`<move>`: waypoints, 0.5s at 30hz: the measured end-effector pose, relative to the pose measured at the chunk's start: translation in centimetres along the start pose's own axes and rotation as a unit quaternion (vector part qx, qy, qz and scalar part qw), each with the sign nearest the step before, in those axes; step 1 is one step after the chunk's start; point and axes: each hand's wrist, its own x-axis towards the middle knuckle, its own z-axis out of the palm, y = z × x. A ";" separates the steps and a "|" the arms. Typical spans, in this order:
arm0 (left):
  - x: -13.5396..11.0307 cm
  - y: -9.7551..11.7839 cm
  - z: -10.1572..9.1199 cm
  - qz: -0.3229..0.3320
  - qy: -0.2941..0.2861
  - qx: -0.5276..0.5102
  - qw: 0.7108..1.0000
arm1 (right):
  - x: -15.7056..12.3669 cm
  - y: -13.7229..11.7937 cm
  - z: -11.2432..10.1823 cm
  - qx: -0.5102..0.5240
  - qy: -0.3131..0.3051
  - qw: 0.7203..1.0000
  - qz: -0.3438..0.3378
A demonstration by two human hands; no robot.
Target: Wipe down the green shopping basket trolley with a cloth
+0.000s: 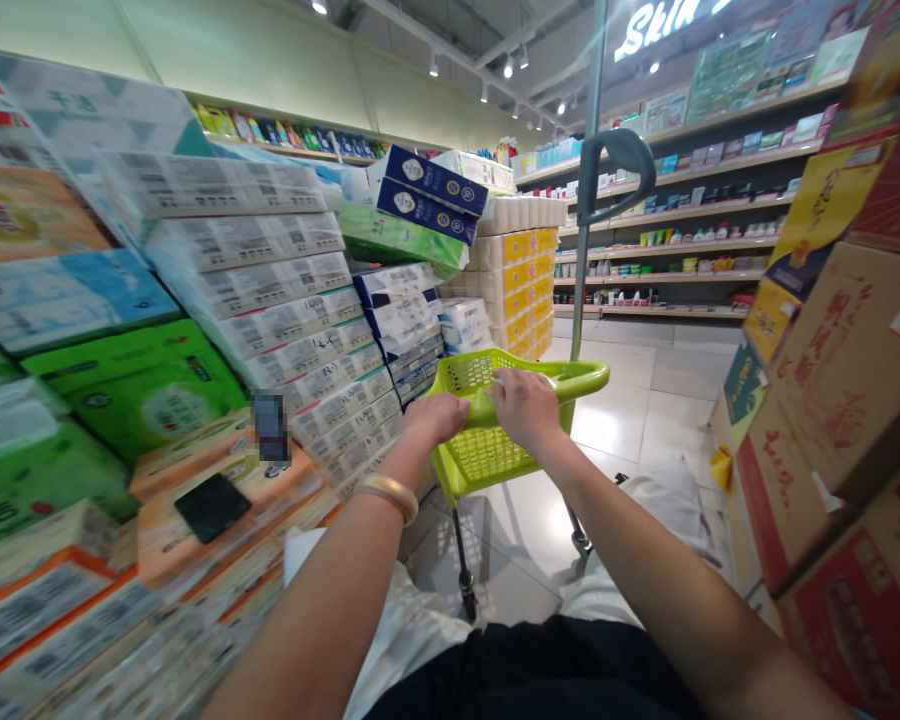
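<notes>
A lime-green plastic shopping cart [487, 462] with a perforated basket stands in front of me on dark wheels. My left hand [439, 417], with a gold bangle at the wrist, closes round the left part of its handle. Farther right on the same handle, my right hand [526, 408] is wrapped over the bar, and a small whitish bit shows by its fingers. A grey pole with a looped grip [621, 170] rises at the cart's right side. From this angle most of the basket's inside is hidden.
Stacked tissue packs [292, 290] line the left, with a dark flat device [212, 507] lying on an orange pack. Piled cartons [832, 400] border the right. Shelves of small goods [660, 240] stand at the back, beyond a shiny tiled floor [630, 375].
</notes>
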 end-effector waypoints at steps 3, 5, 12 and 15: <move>0.5 -0.3 -0.3 0.004 -0.015 -0.012 1.000 | -0.5 -1.5 0.7 0.022 -0.014 0.997 -0.072; 0.6 -0.5 -0.4 0.004 -0.021 -0.019 1.000 | -0.5 -1.6 0.6 0.028 -0.026 0.996 -0.079; 0.8 -0.6 -0.3 -0.012 -0.023 -0.037 0.999 | 0.7 1.7 -1.4 -0.003 -0.039 0.997 0.063; 1.0 -0.5 -0.2 -0.011 -0.025 -0.042 0.999 | 0.8 1.6 -1.2 -0.007 -0.040 0.996 0.078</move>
